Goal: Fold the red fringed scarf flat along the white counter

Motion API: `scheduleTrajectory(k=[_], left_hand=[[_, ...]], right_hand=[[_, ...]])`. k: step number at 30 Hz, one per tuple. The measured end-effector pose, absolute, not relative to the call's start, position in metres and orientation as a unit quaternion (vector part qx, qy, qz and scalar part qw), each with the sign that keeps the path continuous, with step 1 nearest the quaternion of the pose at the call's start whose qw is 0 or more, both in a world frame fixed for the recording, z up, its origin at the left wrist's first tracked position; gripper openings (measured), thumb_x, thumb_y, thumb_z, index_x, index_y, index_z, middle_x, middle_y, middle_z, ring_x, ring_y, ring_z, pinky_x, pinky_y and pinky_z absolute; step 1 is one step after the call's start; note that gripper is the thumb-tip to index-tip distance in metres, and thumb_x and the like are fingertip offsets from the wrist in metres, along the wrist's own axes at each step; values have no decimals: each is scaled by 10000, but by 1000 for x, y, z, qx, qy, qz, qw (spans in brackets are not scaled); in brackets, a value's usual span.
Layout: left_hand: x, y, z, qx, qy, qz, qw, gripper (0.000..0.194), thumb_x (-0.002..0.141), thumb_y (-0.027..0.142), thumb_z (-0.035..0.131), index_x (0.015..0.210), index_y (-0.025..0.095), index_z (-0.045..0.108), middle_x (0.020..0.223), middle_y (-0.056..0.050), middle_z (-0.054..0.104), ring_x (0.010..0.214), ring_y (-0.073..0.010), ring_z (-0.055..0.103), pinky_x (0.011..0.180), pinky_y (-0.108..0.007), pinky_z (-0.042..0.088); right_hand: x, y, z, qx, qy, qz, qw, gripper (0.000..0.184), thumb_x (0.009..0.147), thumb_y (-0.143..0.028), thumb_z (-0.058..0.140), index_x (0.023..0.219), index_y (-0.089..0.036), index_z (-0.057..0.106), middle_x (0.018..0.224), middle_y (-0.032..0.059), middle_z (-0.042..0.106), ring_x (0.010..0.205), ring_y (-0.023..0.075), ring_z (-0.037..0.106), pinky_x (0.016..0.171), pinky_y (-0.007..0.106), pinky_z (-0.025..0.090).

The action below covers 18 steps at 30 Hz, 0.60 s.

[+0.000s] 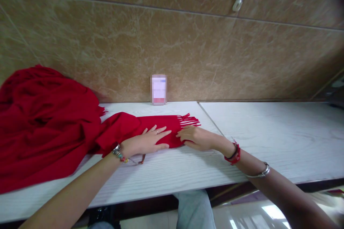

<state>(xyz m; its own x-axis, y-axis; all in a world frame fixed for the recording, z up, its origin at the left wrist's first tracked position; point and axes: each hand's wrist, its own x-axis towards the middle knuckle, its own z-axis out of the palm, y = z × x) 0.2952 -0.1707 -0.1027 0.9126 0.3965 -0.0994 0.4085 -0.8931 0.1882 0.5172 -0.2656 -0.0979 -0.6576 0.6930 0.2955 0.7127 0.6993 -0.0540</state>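
A red fringed scarf (161, 120) lies on a white wood-grain tabletop (172, 175). Its right end is folded into a narrow flat strip, while the rest is heaped loosely at the left. My left hand (147, 142) rests palm down on the strip, fingers spread. Close to the fringe, my right hand (199, 137) touches the strip's right end; its fingers are slightly bent and apart from the thumb, and the fingertips lie on the cloth. Some of the fringe tassels are hidden behind the right hand.
A phone-like device (158, 90) with a blurred screen leans upright against the brown marbled tile wall (120, 50). A seam (211, 118) crosses the tabletop right of the fringe. A small white fitting (239, 0) is on the wall. Below the front edge shows my trouser leg (195, 209).
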Motion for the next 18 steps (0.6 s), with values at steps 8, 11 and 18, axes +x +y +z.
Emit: scheduleTrajectory(k=[8,11,18], left_hand=[[306,-155,-102,989,148,19,-10,342,897,187,296,1145,169,531,1265,-99,489,1203,-170,384,988,-340,297],[327,-138,-105,985,168,42,-4,353,892,227,321,1207,201,479,1345,-79,404,1239,-177,339,1000,-357,279],[376,-80,-103,958,246,56,138,401,759,257,515,1124,94,541,1114,-129,596,1008,-205,537,871,-280,375]], right_hand=[[518,-265,-98,-369,-922,5,119,199,805,-70,451,874,-175,606,915,55,643,870,152,578,797,321,437],[519,-263,-99,-364,-922,9,130,189,788,-67,468,846,-172,614,907,58,647,867,151,579,795,317,438],[528,-259,-97,-354,-919,59,165,109,795,-176,527,774,-157,631,860,67,660,836,144,582,770,280,443]])
